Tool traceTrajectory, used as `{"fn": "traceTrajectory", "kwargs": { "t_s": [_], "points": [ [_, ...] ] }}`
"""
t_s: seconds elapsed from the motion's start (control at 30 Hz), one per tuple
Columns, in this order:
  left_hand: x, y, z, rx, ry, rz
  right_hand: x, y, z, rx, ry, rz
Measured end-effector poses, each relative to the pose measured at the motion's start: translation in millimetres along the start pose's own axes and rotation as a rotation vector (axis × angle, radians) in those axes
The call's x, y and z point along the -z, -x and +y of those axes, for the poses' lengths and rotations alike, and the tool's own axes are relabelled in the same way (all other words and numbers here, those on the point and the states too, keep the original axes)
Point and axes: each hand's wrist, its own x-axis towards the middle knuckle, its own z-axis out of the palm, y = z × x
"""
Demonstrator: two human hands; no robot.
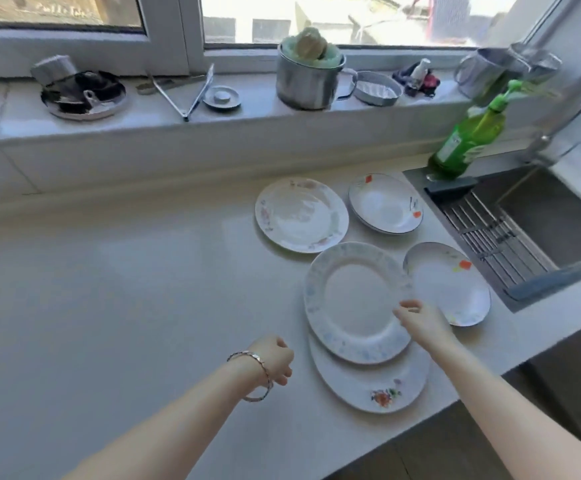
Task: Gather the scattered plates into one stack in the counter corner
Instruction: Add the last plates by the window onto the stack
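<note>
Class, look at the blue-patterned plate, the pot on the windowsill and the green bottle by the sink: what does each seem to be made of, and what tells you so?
Blue-patterned plate: probably glazed ceramic; its white face is smooth and lightly glossy.
Pot: metal, likely stainless steel; grey, brushed, reflective wall.
Green bottle: apparently plastic; translucent body with pump top.

A: Windowsill? 
B: Steel pot [308, 83] stuffed with a green scrubber [311, 46], tongs [192, 90], a small round lid [222, 97], a dark pan [83, 95], two steel mugs [505, 71].
A: By the sink [541, 216]?
B: Green soap bottle [469, 140] at its back corner, tilted. Rack [486, 230] inside, possibly a drainer.
</note>
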Motion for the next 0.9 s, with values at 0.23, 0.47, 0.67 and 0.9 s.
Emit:
{"fn": "traceTrajectory", "kwargs": {
  "t_s": [0.23, 0.47, 0.67, 0.9],
  "points": [
    [-24, -26, 23, 0.114, 0.116, 0.066, 6, -69, 14, 0.002, 0.149, 0.081],
    [-25, -39, 23, 0.194, 0.153, 0.097, 4, -100, 21, -0.095, 0.039, 0.08],
    [-27, -44, 21, 0.229, 0.187, 0.073, 19, -92, 18, 0.029, -0.267, -0.001],
    [-37, -47, 36, 0.273, 0.429, 0.034, 33, -89, 18, -0.032, -0.72, -0.14]
  ]
}}
